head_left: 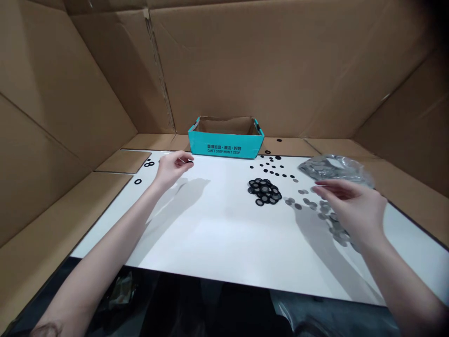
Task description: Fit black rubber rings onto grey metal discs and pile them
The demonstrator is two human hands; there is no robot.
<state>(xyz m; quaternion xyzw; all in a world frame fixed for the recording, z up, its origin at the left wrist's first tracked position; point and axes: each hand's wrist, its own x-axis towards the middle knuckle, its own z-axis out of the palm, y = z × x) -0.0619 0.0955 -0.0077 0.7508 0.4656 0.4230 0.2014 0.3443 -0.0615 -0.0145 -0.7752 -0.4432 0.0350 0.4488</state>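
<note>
- Tall brown cardboard walls [280, 65] are enclosing the white tabletop [217, 243] at the back and both sides.
- A teal box [226, 145] with an open top is standing at the far edge, its printed front facing the camera.
- A clear plastic bag [324, 164] of grey discs is lying just behind the right hand [347, 196], taking up that far corner.
- Loose grey discs [338, 231] are spreading between the bag and the right wrist.
- A pile of black rings [264, 189], many showing grey centres, is sitting right of the middle, between the two hands and nearer the right one.
- Small black pieces [277, 174] are dotting the surface behind the pile, and a few loose black rings [138, 181] are lying at the far left.
- The left hand [189, 161] is hovering left of the box, its thumb and fingertips standing close together; something dark is showing there, but I cannot tell whether it is being held.
- The right hand is hanging above the discs with thumb and finger nearly meeting; whether it is gripping anything, I cannot tell.
- The right hand and forearm are hiding some discs.
- The box's inner floor is staying out of sight, and both forearms are running out of frame.
- Below the near edge, dark shapes are blurring together.
</note>
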